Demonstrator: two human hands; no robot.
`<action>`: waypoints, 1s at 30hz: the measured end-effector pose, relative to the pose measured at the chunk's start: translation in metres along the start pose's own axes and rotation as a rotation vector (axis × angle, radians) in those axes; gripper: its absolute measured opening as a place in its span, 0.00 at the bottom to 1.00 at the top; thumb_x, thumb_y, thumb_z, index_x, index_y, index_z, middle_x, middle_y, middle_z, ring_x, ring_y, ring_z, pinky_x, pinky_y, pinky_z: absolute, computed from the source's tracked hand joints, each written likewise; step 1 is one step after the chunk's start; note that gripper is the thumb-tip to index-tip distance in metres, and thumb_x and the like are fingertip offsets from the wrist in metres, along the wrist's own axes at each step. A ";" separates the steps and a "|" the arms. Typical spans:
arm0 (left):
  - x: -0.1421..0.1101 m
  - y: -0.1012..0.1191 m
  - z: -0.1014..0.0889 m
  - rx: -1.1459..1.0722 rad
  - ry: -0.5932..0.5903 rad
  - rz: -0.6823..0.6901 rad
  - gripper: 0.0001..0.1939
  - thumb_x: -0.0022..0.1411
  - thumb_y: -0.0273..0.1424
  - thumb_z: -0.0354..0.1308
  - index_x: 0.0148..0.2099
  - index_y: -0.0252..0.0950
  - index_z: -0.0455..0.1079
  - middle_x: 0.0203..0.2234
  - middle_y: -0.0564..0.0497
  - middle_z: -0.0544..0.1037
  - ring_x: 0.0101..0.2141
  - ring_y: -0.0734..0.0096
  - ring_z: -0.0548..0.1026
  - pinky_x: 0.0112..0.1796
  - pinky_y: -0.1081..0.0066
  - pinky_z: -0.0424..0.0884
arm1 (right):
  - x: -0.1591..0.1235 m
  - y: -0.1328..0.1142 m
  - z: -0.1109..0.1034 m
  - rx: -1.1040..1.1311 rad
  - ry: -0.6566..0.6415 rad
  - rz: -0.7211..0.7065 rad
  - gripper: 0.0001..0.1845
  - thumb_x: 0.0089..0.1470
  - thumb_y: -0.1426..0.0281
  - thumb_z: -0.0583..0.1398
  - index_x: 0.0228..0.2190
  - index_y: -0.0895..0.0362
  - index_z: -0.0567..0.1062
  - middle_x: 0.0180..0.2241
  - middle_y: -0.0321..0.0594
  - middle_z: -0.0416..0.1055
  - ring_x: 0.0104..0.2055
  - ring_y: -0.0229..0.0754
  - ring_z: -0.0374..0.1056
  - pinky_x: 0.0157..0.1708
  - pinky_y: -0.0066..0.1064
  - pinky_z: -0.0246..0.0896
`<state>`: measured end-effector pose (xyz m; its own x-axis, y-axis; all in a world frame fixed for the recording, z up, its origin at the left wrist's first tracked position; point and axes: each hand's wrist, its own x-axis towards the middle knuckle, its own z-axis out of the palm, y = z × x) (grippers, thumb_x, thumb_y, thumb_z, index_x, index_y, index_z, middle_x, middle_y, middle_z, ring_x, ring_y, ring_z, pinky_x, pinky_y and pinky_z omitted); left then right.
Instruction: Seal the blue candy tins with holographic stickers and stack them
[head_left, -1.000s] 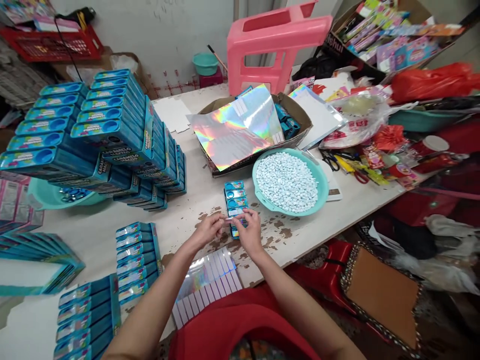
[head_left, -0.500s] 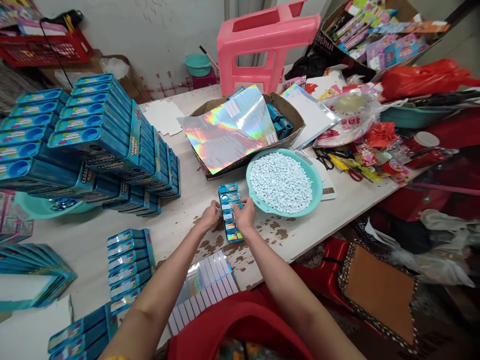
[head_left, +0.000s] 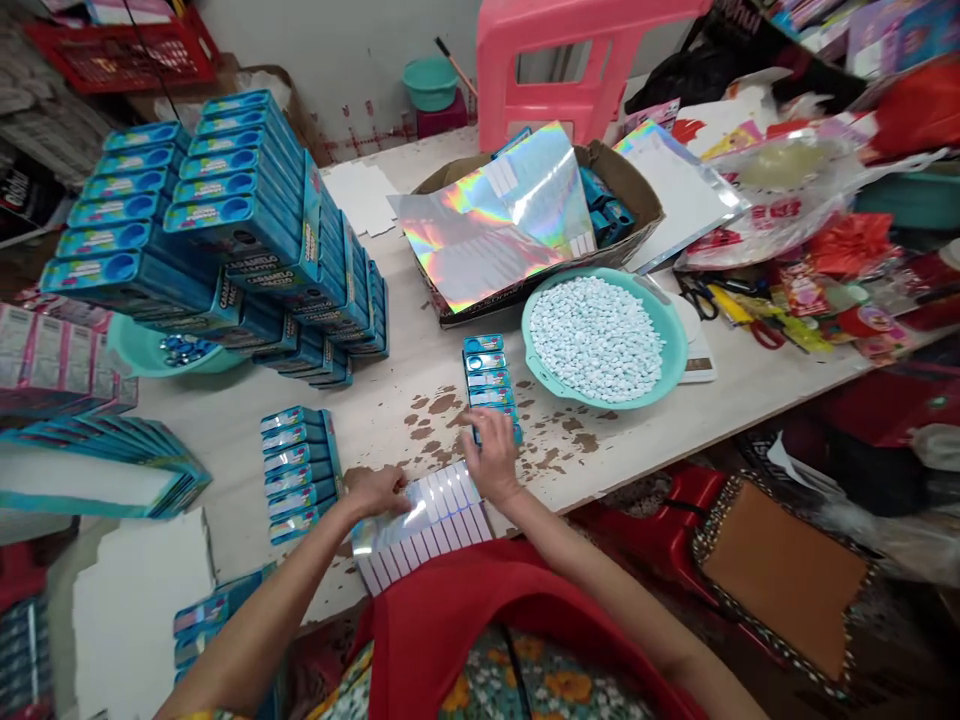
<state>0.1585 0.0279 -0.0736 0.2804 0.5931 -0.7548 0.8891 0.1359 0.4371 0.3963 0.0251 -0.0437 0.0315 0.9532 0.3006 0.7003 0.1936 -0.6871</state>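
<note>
My left hand (head_left: 379, 492) is at the upper left of a shiny silver sticker sheet (head_left: 427, 520), its fingers bent and closed at the sheet. White strip labels run in rows across the sheet, which lies at the table's front edge. My right hand (head_left: 495, 458) hovers at the near end of a short row of small blue boxes (head_left: 487, 370), fingers loosely bent and apart, hiding the nearest boxes. Silver strips show on some of these boxes. I see nothing held in the right hand.
A turquoise basin (head_left: 551, 385) of pale small pieces stands right of the row. Behind is a cardboard box (head_left: 637, 185) under a silver sheet. Blue boxes are stacked (head_left: 262, 230) at left, with another row (head_left: 300, 470) nearer. Scissors (head_left: 697, 295) lie at right.
Both hands have left the row of blue boxes and come nearer to me, the left hand to the sticker sheet. The whole view has shifted as the head turned.
</note>
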 end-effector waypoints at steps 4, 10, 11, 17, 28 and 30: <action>-0.019 -0.020 0.033 -0.157 0.100 -0.025 0.08 0.49 0.30 0.54 0.35 0.36 0.66 0.21 0.55 0.69 0.26 0.72 0.67 0.27 0.75 0.57 | -0.054 -0.021 0.032 0.104 -0.354 -0.127 0.11 0.54 0.76 0.54 0.39 0.55 0.71 0.40 0.43 0.69 0.45 0.45 0.61 0.46 0.39 0.59; -0.031 -0.014 0.037 -0.306 0.146 0.060 0.07 0.51 0.33 0.52 0.29 0.33 0.66 0.20 0.54 0.67 0.24 0.74 0.63 0.26 0.75 0.56 | -0.073 -0.024 0.058 0.010 -0.582 -0.222 0.20 0.53 0.72 0.58 0.49 0.54 0.68 0.48 0.46 0.67 0.50 0.49 0.59 0.48 0.43 0.58; -0.032 -0.014 0.036 -0.310 0.170 0.066 0.09 0.52 0.34 0.50 0.28 0.33 0.66 0.20 0.54 0.67 0.24 0.74 0.62 0.26 0.75 0.55 | -0.075 -0.024 0.060 -0.007 -0.601 -0.242 0.23 0.53 0.71 0.59 0.51 0.54 0.66 0.50 0.47 0.66 0.52 0.50 0.58 0.49 0.45 0.57; -0.025 -0.017 0.037 -0.303 0.240 0.010 0.14 0.54 0.37 0.49 0.28 0.32 0.70 0.21 0.53 0.70 0.24 0.72 0.64 0.27 0.74 0.56 | -0.088 -0.021 0.063 -0.044 -0.689 -0.339 0.27 0.53 0.72 0.59 0.54 0.56 0.62 0.56 0.48 0.61 0.59 0.50 0.53 0.54 0.46 0.52; -0.022 0.001 0.033 -0.278 0.440 -0.038 0.12 0.57 0.34 0.49 0.36 0.34 0.71 0.32 0.47 0.75 0.37 0.63 0.70 0.37 0.70 0.63 | -0.048 -0.031 0.023 -0.004 -0.537 -0.219 0.03 0.55 0.72 0.57 0.29 0.56 0.70 0.28 0.39 0.69 0.34 0.42 0.63 0.34 0.31 0.57; -0.028 0.021 0.022 -0.443 0.478 0.113 0.16 0.59 0.38 0.49 0.46 0.36 0.68 0.43 0.45 0.72 0.44 0.62 0.68 0.40 0.68 0.64 | -0.033 -0.033 0.004 0.091 -0.494 -0.109 0.03 0.55 0.72 0.57 0.29 0.55 0.69 0.29 0.38 0.69 0.34 0.41 0.63 0.34 0.30 0.57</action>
<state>0.1769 -0.0032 -0.0539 0.0808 0.8960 -0.4367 0.6024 0.3052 0.7375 0.3688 -0.0114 -0.0334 -0.3947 0.9179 0.0406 0.6148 0.2967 -0.7308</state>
